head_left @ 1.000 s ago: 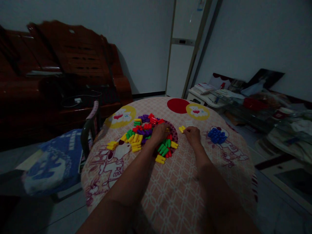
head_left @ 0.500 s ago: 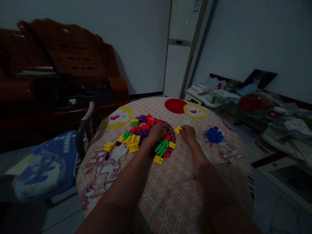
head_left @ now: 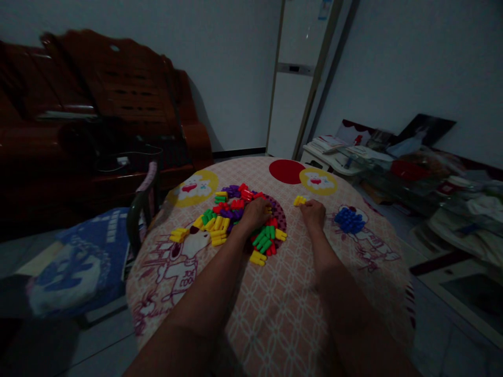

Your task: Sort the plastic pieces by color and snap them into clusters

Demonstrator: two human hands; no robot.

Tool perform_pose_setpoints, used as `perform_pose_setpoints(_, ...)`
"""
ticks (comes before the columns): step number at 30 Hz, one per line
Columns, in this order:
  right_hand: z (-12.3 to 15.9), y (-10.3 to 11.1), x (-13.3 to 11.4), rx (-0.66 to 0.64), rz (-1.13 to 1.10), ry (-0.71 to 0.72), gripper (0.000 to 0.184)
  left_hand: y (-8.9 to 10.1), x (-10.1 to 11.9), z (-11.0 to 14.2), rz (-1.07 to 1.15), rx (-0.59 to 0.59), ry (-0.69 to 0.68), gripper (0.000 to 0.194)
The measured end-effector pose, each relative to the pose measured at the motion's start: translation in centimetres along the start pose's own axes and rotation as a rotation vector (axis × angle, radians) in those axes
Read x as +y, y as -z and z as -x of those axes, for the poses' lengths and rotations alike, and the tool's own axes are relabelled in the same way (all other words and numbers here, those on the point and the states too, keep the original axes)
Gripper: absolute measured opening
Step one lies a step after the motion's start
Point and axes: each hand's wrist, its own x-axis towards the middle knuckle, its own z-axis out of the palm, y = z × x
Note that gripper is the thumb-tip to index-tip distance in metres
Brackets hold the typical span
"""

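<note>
On the round cloth-covered bench [head_left: 275, 309], mixed pile of plastic blocks [head_left: 220, 224] in red, yellow, green and purple, left of centre. Left hand [head_left: 256, 213] over the pile's right part, fingers curled down; grip hidden, cannot tell what it has. Right hand [head_left: 313, 211] right of the pile, fingers bunched at the near end of a yellow block [head_left: 299, 200]; held or only touched, cannot tell. Blue block cluster [head_left: 349, 220] sits apart, right of the right hand.
</note>
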Motion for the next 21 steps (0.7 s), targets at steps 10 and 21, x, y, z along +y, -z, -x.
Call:
perform_pose_setpoints(10,1.2,0.9,-0.5,-0.015,0.13,0.086,0.025,1.7,-0.9,0.4,0.168,-0.003,0.009,0.025)
perform_pose_setpoints(21,4.0,0.3,-3.7,-0.123,-0.259,0.44,0.023,1.8,-1.4,0.2,0.5,0.146,0.075,0.01)
